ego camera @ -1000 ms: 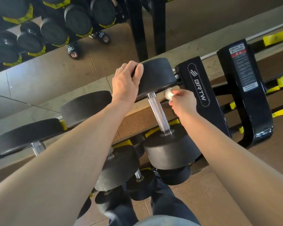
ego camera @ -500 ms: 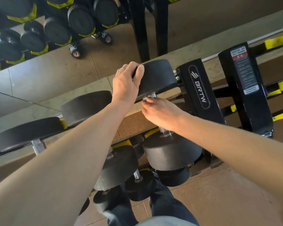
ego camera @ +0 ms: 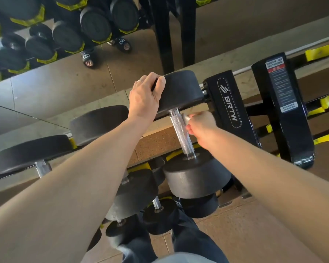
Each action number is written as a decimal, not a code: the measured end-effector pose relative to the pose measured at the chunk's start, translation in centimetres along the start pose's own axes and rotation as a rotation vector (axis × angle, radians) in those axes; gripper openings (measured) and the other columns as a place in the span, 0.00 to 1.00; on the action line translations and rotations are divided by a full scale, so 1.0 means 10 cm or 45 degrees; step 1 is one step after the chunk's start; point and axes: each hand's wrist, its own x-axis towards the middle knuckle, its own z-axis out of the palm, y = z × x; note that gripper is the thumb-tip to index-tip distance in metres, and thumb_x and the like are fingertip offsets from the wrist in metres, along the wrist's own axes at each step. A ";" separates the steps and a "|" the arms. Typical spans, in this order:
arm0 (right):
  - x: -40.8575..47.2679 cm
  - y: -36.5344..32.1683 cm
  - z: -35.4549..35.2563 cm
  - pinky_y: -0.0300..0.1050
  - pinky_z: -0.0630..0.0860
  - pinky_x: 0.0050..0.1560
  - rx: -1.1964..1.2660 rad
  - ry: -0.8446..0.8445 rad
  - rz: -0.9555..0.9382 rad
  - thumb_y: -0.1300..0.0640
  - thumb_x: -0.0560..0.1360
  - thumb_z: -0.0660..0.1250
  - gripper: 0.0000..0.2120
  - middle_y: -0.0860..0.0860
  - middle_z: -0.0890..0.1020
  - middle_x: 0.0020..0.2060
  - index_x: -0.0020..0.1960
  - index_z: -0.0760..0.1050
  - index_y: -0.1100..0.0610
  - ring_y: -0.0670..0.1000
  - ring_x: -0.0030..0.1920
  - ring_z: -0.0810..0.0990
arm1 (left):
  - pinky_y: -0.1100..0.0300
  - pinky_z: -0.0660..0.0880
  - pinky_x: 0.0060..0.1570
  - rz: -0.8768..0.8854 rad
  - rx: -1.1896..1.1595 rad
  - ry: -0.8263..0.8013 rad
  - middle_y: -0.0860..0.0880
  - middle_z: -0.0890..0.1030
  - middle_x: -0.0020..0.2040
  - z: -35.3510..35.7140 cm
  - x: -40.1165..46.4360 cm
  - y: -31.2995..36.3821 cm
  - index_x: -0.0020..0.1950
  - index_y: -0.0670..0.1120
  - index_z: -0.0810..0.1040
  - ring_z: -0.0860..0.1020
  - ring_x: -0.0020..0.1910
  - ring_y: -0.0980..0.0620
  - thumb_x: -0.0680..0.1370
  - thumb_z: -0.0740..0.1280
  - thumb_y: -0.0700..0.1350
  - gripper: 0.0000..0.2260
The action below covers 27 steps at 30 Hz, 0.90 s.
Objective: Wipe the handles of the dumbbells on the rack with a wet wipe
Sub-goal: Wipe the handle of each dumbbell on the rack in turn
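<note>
A black dumbbell lies on the rack's top tier with its knurled steel handle [ego camera: 180, 132] pointing toward me. My left hand [ego camera: 145, 96] grips the rim of its far head [ego camera: 180, 90], thumb over the top edge. My right hand [ego camera: 200, 124] is at the right side of the handle near its upper end, pinching a small white wet wipe [ego camera: 186, 118] against the metal. The near head [ego camera: 195, 177] sits below my right forearm.
More black dumbbells [ego camera: 97, 124] lie to the left on the same tier, and smaller ones [ego camera: 158, 215] on lower tiers. The black rack upright [ego camera: 230, 109] marked BRTW stands just right of my right hand. A mirror [ego camera: 65, 44] behind reflects dumbbells and sandalled feet.
My right hand moved from over the top of the handle back to its right side, uncovering the handle. My left hand stayed on the far head.
</note>
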 end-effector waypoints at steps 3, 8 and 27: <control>-0.07 -0.02 0.12 0.46 0.78 0.49 0.030 0.061 0.033 0.62 0.79 0.59 0.11 0.56 0.82 0.48 0.58 0.78 0.61 0.53 0.46 0.81 | 0.68 0.64 0.46 -0.012 0.011 0.008 0.50 0.77 0.52 0.01 0.00 0.00 0.58 0.49 0.77 0.73 0.53 0.52 0.85 0.54 0.55 0.16; -0.35 0.00 0.04 0.44 0.73 0.64 -0.607 -0.089 -0.919 0.64 0.79 0.62 0.17 0.55 0.81 0.60 0.67 0.75 0.59 0.52 0.60 0.79 | 0.64 0.68 0.49 -0.020 0.007 0.016 0.51 0.77 0.53 0.00 -0.02 0.02 0.58 0.49 0.76 0.72 0.54 0.53 0.85 0.53 0.56 0.16; -0.01 0.15 0.17 0.45 0.77 0.42 0.052 0.105 0.087 0.61 0.80 0.59 0.12 0.55 0.81 0.45 0.58 0.79 0.61 0.51 0.37 0.77 | 0.61 0.67 0.49 0.008 -0.042 0.006 0.51 0.77 0.50 -0.02 0.00 0.00 0.56 0.48 0.77 0.73 0.53 0.52 0.85 0.55 0.55 0.15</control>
